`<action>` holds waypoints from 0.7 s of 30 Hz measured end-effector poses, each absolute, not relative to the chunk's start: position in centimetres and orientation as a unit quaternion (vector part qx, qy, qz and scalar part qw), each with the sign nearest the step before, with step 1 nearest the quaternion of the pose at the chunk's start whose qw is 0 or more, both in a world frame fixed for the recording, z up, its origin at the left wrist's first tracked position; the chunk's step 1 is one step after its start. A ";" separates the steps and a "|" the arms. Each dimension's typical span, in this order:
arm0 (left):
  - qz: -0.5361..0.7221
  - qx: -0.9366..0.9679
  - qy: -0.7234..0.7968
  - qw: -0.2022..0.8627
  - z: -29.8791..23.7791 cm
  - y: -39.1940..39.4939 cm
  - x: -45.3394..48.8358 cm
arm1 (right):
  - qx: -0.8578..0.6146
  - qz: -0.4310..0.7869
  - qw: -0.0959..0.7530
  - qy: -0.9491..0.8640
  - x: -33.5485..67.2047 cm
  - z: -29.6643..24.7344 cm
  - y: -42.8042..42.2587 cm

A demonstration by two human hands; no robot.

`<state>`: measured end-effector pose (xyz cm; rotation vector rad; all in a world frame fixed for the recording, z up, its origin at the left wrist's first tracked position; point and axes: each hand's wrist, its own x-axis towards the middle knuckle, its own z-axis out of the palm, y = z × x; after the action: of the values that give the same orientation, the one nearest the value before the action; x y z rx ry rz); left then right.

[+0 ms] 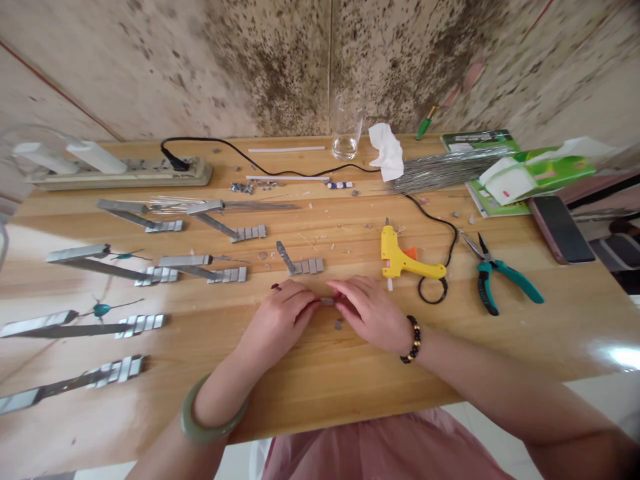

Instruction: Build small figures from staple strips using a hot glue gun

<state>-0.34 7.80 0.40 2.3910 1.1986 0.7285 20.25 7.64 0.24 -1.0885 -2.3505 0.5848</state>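
Note:
Between the fingertips of both hands sits a small grey block-like piece [327,301], just above the wooden table [320,387]. My left hand [285,310] pinches its left end, and my right hand [367,310] pinches its right end; fingers cover much of it. A loose grey square bit [339,325] lies just below. Beyond my hands rests a small grey angled piece [300,263] with a row of segments at its base. To the right of my right hand lies a yellow hot glue gun [400,257], its black cord running to the back.
Several grey bent-strip pieces [185,267] cover the left side. Teal-handled pliers [515,277] and a phone [563,229] lie at right. At the back are a power strip [145,175], a glass of water [346,133], a bundle of thin wires [440,172] and a green tissue pack [555,170].

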 end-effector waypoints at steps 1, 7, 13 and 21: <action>0.259 0.848 0.426 0.181 0.4 7.8 -0.3 | -0.398 0.215 0.239 -0.859 20.3 0.2 7.6; 0.253 0.848 0.431 0.177 0.4 7.8 -0.4 | -0.396 0.211 0.246 -0.859 20.3 0.3 7.6; 0.234 0.855 0.429 0.174 0.3 7.8 -0.4 | -0.399 0.213 0.245 -0.857 20.3 0.3 7.6; 0.229 0.861 0.425 0.162 0.3 7.8 -0.4 | -0.397 0.203 0.246 -0.860 20.3 0.3 7.6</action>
<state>-0.37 7.81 0.34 2.4569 1.2121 0.6550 20.26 7.59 0.27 -1.0829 -2.3471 0.5547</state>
